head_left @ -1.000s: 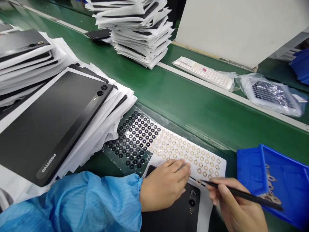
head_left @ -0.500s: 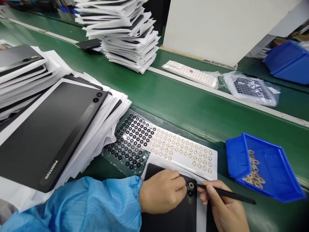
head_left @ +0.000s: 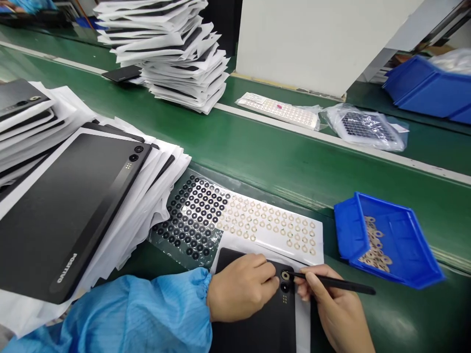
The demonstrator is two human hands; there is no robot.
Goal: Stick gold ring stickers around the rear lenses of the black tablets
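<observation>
My right hand (head_left: 333, 304) holds black tweezers (head_left: 342, 283) like a pen. Their tip touches or nearly touches a gold-coloured ring (head_left: 285, 275) at the upper camera lens of a black tablet back cover (head_left: 257, 318). Below that ring, a second, black lens (head_left: 284, 287) shows uncovered. My left hand (head_left: 243, 289) rests on the cover, left of the lenses, fingers curled together; whatever they may pinch is hidden. White sheeting lies under the cover. Just behind sits a sheet of pale ring stickers (head_left: 290, 228), next to a clear sheet of black rings (head_left: 195, 211).
A blue bin (head_left: 393, 245) at right contains loose tan rings (head_left: 375, 247). On the left, stacked tablet covers (head_left: 73, 211) are interleaved with white sheets. A taller stack (head_left: 176, 59) stands behind. Bagged sticker sheets (head_left: 368, 127) lie on the far green bench (head_left: 257, 142).
The view has shifted a little. My left fingers have drawn slightly back from the gold-coloured ring, which now looks flatter over the upper lens. The tweezers stay at its right edge.
</observation>
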